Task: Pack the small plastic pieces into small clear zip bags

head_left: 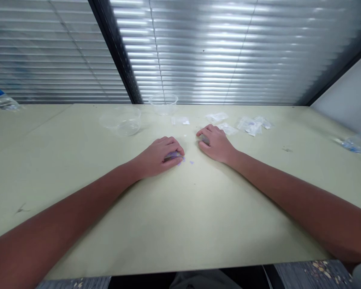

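My left hand (161, 155) rests on the pale green table (180, 216) with its fingers curled over small purple pieces (176, 155). A few purple bits (191, 162) lie loose just right of it. My right hand (215, 142) lies a little farther back, fingers curved down onto the table, covering something small and greyish that I cannot make out. Both forearms reach in from the near edge.
Two clear plastic cups stand at the back: one wide bowl-like cup (123, 120) on the left, one (163, 103) behind it. Several small clear packets (249, 125) lie at the back right. A plastic bottle (1, 99) lies far left, another clear bag (356, 143) far right. Window blinds rise behind the table.
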`<action>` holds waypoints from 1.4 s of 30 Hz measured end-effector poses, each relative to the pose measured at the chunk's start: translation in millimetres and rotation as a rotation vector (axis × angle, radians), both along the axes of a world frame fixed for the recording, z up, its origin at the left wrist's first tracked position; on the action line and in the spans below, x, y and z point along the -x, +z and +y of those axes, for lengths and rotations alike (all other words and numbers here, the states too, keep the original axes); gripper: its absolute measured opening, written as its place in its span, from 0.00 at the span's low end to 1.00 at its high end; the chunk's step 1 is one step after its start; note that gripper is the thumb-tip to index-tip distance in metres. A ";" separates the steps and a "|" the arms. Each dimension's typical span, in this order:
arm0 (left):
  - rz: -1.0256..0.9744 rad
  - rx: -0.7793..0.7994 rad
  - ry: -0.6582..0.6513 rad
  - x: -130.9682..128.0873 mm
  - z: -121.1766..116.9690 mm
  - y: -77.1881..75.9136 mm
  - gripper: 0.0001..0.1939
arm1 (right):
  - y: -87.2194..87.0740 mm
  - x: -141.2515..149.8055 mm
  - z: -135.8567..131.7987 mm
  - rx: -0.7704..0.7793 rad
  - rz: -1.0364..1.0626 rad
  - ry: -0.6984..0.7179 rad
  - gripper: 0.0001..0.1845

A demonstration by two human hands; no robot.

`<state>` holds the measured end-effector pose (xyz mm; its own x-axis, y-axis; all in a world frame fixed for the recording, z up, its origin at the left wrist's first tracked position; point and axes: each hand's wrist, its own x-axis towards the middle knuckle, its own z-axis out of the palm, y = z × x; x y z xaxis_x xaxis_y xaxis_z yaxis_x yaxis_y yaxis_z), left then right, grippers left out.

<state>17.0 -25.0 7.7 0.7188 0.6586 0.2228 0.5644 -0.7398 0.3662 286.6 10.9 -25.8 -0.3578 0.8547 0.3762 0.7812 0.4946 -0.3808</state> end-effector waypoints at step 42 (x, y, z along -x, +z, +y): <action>-0.002 0.011 0.003 -2.6 3.4 -3.4 0.11 | 2.9 -2.7 -0.6 0.002 -0.036 -0.006 0.15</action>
<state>19.5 -21.7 4.3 0.7161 0.6635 0.2166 0.5663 -0.7337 0.3754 289.4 10.4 -22.9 -0.3657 0.8577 0.3614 0.7974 0.4890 -0.3537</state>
